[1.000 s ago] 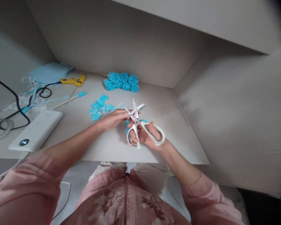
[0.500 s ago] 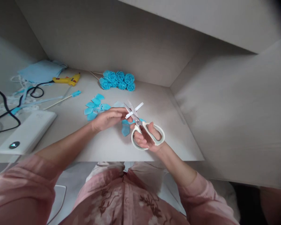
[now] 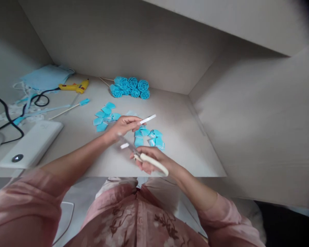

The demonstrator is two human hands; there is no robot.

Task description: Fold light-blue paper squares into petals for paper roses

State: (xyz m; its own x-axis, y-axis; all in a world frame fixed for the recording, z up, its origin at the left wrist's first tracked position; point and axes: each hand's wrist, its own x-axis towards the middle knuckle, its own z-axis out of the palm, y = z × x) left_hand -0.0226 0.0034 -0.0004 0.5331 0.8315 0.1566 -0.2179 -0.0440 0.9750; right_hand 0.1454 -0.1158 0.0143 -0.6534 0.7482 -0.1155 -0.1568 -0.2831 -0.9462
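Observation:
My left hand [image 3: 126,126] pinches a short white strip [image 3: 148,119] between thumb and fingers, its free end pointing right. My right hand [image 3: 154,159] is wrapped round a pair of white-handled scissors [image 3: 153,163], whose blades point up and left and are smeared by motion. Near the blades a small white piece [image 3: 124,146] shows, apart from the strip. Cut blue petals [image 3: 139,140] lie on the table below the strip, between my hands. Another group of blue petals [image 3: 102,121] lies to the left of my left hand.
Blue fabric roses [image 3: 132,87] on sticks lie at the back. A yellow glue gun [image 3: 73,86], blue face masks [image 3: 46,78], a stick with a blue tip [image 3: 69,110], scraps and cables occupy the left. A white power bank [image 3: 32,145] lies front left.
The scissors have come away from the strip, moving down and left and turning. The strip is shorter, and a small white piece is now separate near the blades.

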